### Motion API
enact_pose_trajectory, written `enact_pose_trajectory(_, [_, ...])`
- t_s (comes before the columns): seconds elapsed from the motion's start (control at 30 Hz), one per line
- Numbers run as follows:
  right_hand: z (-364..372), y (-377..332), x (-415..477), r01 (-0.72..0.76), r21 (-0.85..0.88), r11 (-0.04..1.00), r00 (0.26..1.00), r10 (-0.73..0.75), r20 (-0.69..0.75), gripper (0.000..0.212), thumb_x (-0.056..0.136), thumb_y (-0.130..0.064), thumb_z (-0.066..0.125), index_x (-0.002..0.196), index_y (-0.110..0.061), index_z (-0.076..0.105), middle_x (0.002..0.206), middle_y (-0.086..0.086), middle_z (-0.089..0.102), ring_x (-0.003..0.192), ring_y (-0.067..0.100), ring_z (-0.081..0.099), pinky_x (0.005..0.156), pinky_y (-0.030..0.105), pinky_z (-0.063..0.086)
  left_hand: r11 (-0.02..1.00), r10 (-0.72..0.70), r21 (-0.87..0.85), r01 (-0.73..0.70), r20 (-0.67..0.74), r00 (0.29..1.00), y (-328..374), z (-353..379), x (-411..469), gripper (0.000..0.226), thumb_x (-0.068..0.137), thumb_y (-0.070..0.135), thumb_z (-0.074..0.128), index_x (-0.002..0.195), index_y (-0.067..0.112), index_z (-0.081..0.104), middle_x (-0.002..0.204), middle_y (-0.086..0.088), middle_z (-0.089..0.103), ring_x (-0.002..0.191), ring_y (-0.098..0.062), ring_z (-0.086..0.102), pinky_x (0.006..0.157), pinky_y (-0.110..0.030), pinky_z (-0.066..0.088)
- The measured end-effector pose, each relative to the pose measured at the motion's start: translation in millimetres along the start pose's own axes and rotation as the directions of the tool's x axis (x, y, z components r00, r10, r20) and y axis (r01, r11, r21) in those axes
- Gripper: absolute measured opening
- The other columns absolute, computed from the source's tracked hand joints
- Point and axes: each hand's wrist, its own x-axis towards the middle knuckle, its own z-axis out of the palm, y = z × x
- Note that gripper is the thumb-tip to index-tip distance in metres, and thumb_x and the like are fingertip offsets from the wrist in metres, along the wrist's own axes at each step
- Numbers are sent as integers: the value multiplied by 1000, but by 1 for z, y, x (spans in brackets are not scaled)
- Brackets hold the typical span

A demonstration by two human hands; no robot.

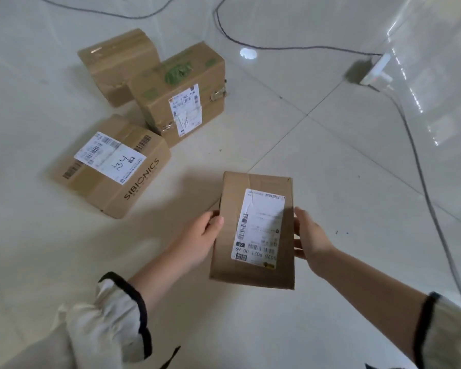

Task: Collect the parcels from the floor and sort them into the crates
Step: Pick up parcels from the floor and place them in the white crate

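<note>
Brown corrugated card, taped seams, one white shipping label on the upper face: the parcel (253,230), flat and oblong, is held clear of the floor (330,155), label up, between both hands.

Grip: the left hand (200,241) clasps the left long edge, thumb on top and fingers underneath. The right hand (310,235) clasps the right long edge in the same way.

Handling, as judged: probably light, since it sits level in a relaxed two-sided hold. The walls are stiff and the dry card is not slippery, though the tape may be slicker. The corners look slightly crushed, so squeezing hard is unwise. The long edges near the middle are the best hold, and one hand would likely do.

Still on the floor: the SIBIONICS box (109,166), the green-print box (181,91) and the plain box (117,65), close together. These are thicker and probably need both hands under opposite sides.

No crates in view. A cable (415,161) runs along the floor to the right.
</note>
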Motion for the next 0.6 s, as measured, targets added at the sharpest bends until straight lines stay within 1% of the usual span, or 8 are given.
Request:
enact_pose_trajectory(0.03, [0,-6,7,17,-7,1000,999,-17,-33,46,96,-43,27,89,-14,62,80,-1,62,72,20,58,69,33,47,999,-36,-27,36,24,999,0,-3,0,29,96,40,45,119,24,54,111,1,65,101,-20,62,84,-34,52])
enact_pose_trajectory(0.13, [-4,-35,25,192,-95,977,970,-203,-133,44,96,-42,32,124,-14,51,120,2,57,110,24,54,99,45,42,966,-256,20,257,203,945,2,-8,-9,84,79,65,45,149,27,17,137,-3,49,87,-17,62,53,-19,50])
enact_pose_trajectory(0.2, [-5,-53,31,298,-184,937,943,-319,-95,42,97,-39,40,132,-17,48,123,-1,54,113,17,51,100,37,40,931,-364,156,330,343,866,1,-10,-22,111,61,81,48,148,38,-4,135,-1,48,80,-14,66,51,-23,51])
enact_pose_trajectory(0.23, [-3,-58,34,320,-238,917,938,-342,-56,41,96,-36,44,132,-17,49,121,-2,55,110,15,51,95,32,41,930,-363,211,302,398,842,1,-10,-30,115,59,81,57,146,43,-9,126,4,52,78,-11,67,50,-24,52])
enact_pose_trajectory(0.33, [7,-59,39,370,-485,793,912,-409,27,36,94,-26,49,129,-19,53,112,-6,55,102,14,52,84,26,41,956,-252,241,166,388,887,-8,-3,-39,118,66,45,81,146,45,-6,105,21,54,85,2,60,56,-9,46])
enact_pose_trajectory(0.43, [8,-51,39,381,-598,705,884,-466,13,22,93,-27,46,111,-19,57,99,-3,60,82,16,56,61,26,42,972,-139,224,68,318,938,-12,-6,-34,111,64,26,85,148,37,13,111,20,58,98,4,54,71,-10,44])
enact_pose_trajectory(0.5, [-3,-45,33,337,-684,646,878,-479,-20,20,93,-32,44,97,-17,57,85,-1,60,69,12,53,52,25,37,980,-126,183,80,256,958,-14,-20,-24,92,65,17,85,141,29,36,106,13,60,85,4,56,64,-5,41])
enact_pose_trajectory(0.6, [-25,-36,16,258,-810,527,898,-441,-1,28,94,-36,43,80,-13,52,74,1,56,64,16,49,52,26,34,979,-125,175,106,98,987,-25,-46,-6,50,70,10,81,114,21,60,98,-2,65,80,-12,61,58,-10,43])
